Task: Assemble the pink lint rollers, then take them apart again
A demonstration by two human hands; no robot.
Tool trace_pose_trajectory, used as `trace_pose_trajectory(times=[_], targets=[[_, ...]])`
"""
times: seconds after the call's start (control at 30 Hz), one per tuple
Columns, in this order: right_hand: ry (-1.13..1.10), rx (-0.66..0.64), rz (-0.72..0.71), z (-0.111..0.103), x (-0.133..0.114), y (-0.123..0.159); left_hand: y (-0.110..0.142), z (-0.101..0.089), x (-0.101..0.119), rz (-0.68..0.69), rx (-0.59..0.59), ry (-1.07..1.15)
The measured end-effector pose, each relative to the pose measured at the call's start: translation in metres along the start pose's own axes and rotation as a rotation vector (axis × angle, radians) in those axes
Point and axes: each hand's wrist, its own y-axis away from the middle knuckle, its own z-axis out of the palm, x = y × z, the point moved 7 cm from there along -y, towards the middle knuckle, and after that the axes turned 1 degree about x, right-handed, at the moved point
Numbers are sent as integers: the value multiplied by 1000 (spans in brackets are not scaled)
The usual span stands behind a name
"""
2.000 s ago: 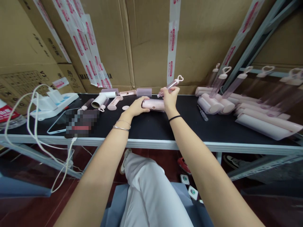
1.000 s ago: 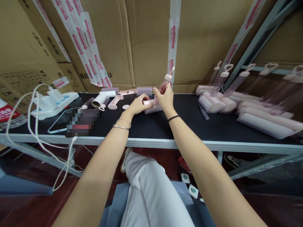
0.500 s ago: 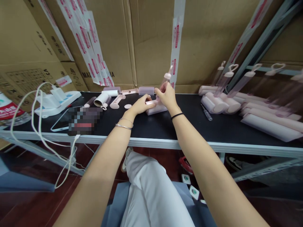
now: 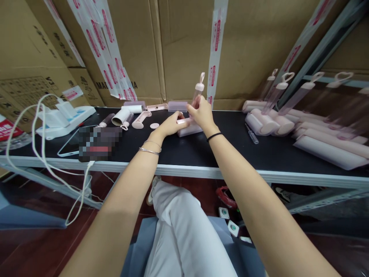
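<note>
My left hand [image 4: 170, 125] is closed on a pale pink roller housing [image 4: 188, 130] that lies on the black tabletop [image 4: 184, 152]. My right hand [image 4: 201, 114] grips a clear pink handle [image 4: 197, 92] with a heart-shaped loop at its top. The handle stands nearly upright, its lower end at the housing between my hands. Where the two parts meet is hidden by my fingers.
Loose pink parts, a white tube [image 4: 121, 116] and a round cap [image 4: 154, 125] lie behind my left hand. Finished rollers with long handles [image 4: 268, 121] are stacked at the right, beside a screwdriver [image 4: 251, 134]. A phone [image 4: 69, 144], a power strip [image 4: 65, 117] and white cables lie left. Cardboard boxes stand behind.
The handle has swung from lying slanted to the right to nearly upright over the housing. My left hand has kept its hold on the housing, which has turned slightly.
</note>
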Motion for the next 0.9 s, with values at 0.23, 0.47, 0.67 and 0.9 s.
trace_pose_trajectory(times=[0.23,0.47,0.67,0.9], targets=[[15,-8,-11,4,0,-2,-2,1,-4,6,2,-15],[43,-28,-38,5,-3,-2,-3,1,-3,8,11,-16],[50,-37,-36,8,-1,-2,-4,2,-2,-16,-3,-6],[53,-13,-27,15,4,2,-6,2,-3,-3,7,8]])
